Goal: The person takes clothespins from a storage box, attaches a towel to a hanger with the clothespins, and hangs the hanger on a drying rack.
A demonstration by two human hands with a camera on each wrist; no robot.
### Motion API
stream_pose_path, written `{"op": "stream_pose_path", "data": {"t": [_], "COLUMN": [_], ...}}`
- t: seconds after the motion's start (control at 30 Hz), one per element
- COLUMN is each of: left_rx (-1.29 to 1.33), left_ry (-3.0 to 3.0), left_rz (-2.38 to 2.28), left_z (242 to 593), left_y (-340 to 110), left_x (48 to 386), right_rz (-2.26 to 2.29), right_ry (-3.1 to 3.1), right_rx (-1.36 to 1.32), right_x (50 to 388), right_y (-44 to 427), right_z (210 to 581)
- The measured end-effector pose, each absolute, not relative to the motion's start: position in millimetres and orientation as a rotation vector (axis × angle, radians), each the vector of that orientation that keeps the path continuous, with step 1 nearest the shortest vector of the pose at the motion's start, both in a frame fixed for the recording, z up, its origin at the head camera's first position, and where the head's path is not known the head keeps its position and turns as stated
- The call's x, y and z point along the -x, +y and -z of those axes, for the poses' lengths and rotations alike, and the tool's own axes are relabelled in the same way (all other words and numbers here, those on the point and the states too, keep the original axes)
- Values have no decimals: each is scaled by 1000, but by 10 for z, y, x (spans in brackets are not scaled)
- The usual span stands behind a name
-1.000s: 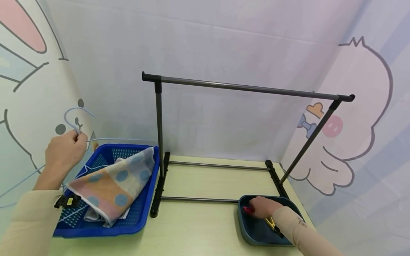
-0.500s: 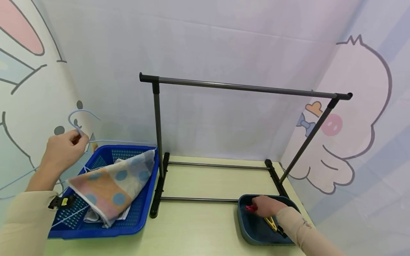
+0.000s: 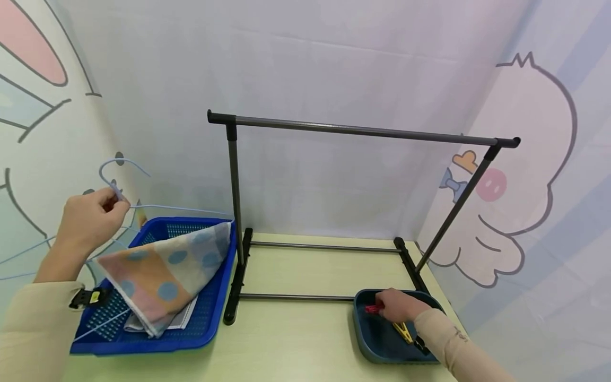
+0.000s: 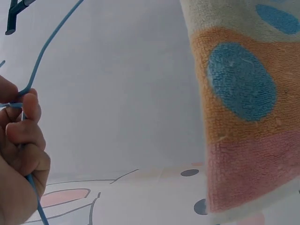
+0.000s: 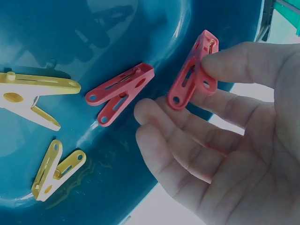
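In the head view, my left hand point(image 3: 90, 220) grips a light blue wire hanger point(image 3: 116, 190) just below its hook. A polka-dot towel point(image 3: 167, 270) in orange, pink and cream hangs from it over the blue basket point(image 3: 202, 346). The left wrist view shows curled fingers on the blue wire, the towel point(image 4: 248, 112) hanging to the right. Inside the dark blue basin point(image 3: 363, 345), my right hand point(image 3: 400, 306) pinches a red clothespin point(image 5: 187, 79) between thumb and fingers. Another red clothespin point(image 5: 119, 89) and yellow clothespins point(image 5: 47, 83) lie on the basin's bottom.
A black and grey clothes rack point(image 3: 358, 129) stands mid-table between basket and basin. More folded cloth point(image 3: 183, 317) lies in the basket under the towel. Patterned curtains point(image 3: 315, 74) close off the back and sides.
My left hand has shifted slightly, and the towel's lower corner has moved a little left. My right hand stays over the basin, the red clothespin now showing more clearly in its fingers.
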State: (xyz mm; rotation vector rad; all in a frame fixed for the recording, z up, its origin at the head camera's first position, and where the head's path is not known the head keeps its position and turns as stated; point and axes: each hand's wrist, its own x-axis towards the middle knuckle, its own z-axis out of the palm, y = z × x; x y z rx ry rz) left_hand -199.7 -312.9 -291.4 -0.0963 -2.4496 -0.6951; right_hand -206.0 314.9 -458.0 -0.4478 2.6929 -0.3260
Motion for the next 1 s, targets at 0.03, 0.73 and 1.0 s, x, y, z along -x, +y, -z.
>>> {"op": "stream_pose_path", "data": {"t": [0.03, 0.73, 1.0], "left_rx": [104, 135, 139], "left_ry": [-2438, -2256, -2233], "left_rz": [693, 714, 768], "left_z": [2899, 2586, 2535], "left_y": [-3119, -2967, -2905], "left_x": [1997, 1977, 1959], "right_rz": [335, 376, 380], "right_ry": [2690, 2740, 2766], "right_rx": [463, 478, 484], "right_x": [2061, 2102, 2102], "right_y": [3158, 3183, 3189], "right_z": [4580, 4527, 4513]}}
